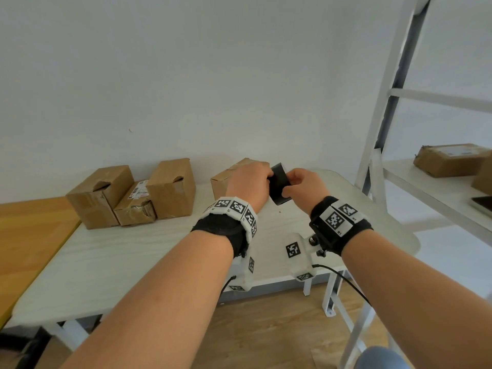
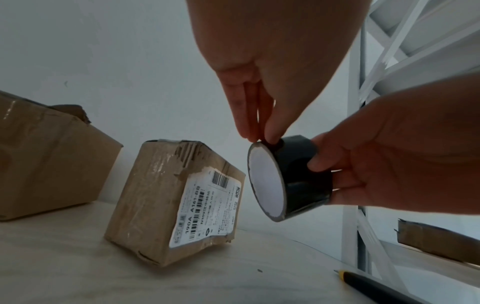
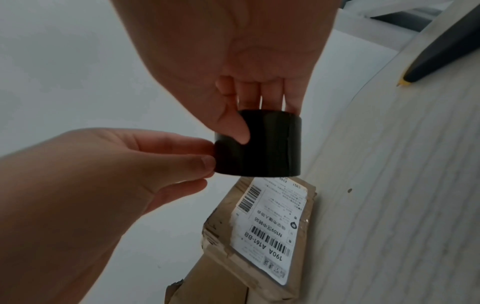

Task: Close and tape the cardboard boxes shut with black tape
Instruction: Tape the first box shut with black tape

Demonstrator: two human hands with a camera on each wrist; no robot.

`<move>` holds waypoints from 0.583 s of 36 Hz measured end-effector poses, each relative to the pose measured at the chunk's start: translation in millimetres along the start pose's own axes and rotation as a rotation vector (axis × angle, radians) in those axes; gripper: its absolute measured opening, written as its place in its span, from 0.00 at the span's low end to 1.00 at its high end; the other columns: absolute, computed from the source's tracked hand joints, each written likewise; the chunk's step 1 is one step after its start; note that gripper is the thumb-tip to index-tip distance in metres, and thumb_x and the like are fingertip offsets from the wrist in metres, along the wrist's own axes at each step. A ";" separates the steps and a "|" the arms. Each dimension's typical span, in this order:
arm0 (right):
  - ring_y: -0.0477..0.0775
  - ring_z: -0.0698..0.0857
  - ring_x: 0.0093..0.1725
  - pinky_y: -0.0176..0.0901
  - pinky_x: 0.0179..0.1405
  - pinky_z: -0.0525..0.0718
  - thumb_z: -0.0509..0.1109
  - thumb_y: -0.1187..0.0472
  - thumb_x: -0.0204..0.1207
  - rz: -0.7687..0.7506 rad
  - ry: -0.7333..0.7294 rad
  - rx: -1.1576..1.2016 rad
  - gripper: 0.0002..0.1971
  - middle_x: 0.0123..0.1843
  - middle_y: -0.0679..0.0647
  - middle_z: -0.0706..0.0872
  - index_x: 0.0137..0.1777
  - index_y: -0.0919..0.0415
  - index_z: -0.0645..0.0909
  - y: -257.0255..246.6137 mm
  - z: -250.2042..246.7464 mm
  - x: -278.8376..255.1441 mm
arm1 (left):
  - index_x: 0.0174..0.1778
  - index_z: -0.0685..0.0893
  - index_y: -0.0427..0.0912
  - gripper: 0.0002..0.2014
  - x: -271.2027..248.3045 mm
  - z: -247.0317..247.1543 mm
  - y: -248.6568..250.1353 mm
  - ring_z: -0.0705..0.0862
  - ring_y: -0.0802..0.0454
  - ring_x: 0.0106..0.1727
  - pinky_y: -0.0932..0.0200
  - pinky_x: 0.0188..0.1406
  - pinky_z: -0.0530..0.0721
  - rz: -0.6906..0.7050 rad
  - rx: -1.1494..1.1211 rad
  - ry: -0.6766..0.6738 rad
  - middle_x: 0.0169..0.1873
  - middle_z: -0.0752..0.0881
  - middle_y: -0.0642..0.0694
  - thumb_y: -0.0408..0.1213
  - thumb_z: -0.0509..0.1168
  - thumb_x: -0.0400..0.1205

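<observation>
A black tape roll (image 1: 279, 186) (image 2: 298, 181) (image 3: 262, 148) hangs in the air above the white table (image 1: 133, 262), held between both hands. My right hand (image 1: 288, 187) (image 2: 319, 162) (image 3: 249, 127) grips it, thumb on the outer face and fingers behind. My left hand (image 1: 267, 177) (image 2: 259, 137) (image 3: 207, 156) pinches the roll's rim with its fingertips. Just beyond the hands, a small cardboard box (image 1: 223, 179) (image 2: 155, 195) (image 3: 259, 236) with a white shipping label and torn edges stands on the table.
Three more cardboard boxes (image 1: 133, 198) stand in a row at the table's back left. A black tool with a yellow tip (image 2: 376, 288) (image 3: 441, 51) lies near the right edge. A white shelf (image 1: 426, 187) on the right carries another box (image 1: 450, 158). A wooden table (image 1: 26, 235) adjoins on the left.
</observation>
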State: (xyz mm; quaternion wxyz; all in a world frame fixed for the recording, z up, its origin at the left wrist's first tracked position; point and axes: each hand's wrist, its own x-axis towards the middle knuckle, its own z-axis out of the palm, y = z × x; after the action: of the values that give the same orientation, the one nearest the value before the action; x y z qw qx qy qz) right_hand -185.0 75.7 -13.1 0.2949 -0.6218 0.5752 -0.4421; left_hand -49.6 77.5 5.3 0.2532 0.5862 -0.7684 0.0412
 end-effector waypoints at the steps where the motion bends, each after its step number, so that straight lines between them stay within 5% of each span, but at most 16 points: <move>1: 0.57 0.85 0.45 0.47 0.47 0.82 0.68 0.74 0.68 0.000 -0.004 -0.002 0.11 0.44 0.57 0.88 0.46 0.60 0.81 0.8 -0.2 -0.1 | 0.47 0.88 0.52 0.15 0.3 0.7 -0.3 0.80 0.47 0.37 0.57 0.37 0.80 -0.012 0.006 0.013 0.38 0.81 0.50 0.38 0.54 0.78; 5: 0.58 0.86 0.49 0.46 0.48 0.82 0.70 0.72 0.69 0.005 0.001 -0.032 0.13 0.49 0.58 0.88 0.53 0.62 0.83 4.4 -1.9 1.1 | 0.49 0.89 0.47 0.15 -1.2 -3.3 3.5 0.81 0.47 0.40 0.60 0.33 0.69 0.036 0.001 -0.064 0.36 0.78 0.50 0.31 0.57 0.80; 10: 0.58 0.86 0.49 0.42 0.42 0.80 0.71 0.71 0.69 -0.008 0.000 -0.052 0.13 0.50 0.58 0.88 0.53 0.62 0.82 5.1 -5.7 3.1 | 0.52 0.87 0.46 0.12 0.6 -1.7 0.3 0.83 0.48 0.46 0.57 0.41 0.77 0.015 -0.087 0.014 0.47 0.85 0.48 0.35 0.58 0.83; 16: 0.54 0.79 0.39 0.44 0.40 0.77 0.72 0.72 0.67 -0.044 0.001 -0.112 0.09 0.41 0.57 0.82 0.44 0.63 0.78 3.3 -9.8 1.2 | 0.56 0.84 0.43 0.14 2.3 -3.3 -1.2 0.84 0.48 0.49 0.56 0.46 0.77 -0.046 -0.206 0.002 0.48 0.87 0.46 0.42 0.55 0.86; 21: 0.54 0.81 0.40 0.42 0.40 0.78 0.72 0.73 0.67 -0.058 -0.001 -0.084 0.09 0.42 0.57 0.85 0.45 0.63 0.80 6.2 -10.8 -2.3 | 0.49 0.85 0.41 0.15 3.1 -3.2 -2.7 0.82 0.48 0.41 0.60 0.33 0.73 -0.109 -0.293 -0.076 0.39 0.85 0.45 0.45 0.56 0.86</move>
State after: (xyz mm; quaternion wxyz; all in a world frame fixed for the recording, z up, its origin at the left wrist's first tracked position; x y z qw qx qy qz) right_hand -197.3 78.4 -14.3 0.2558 -0.6503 0.5747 -0.4258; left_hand -46.5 75.1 8.8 0.3084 0.5849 -0.7424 -0.1074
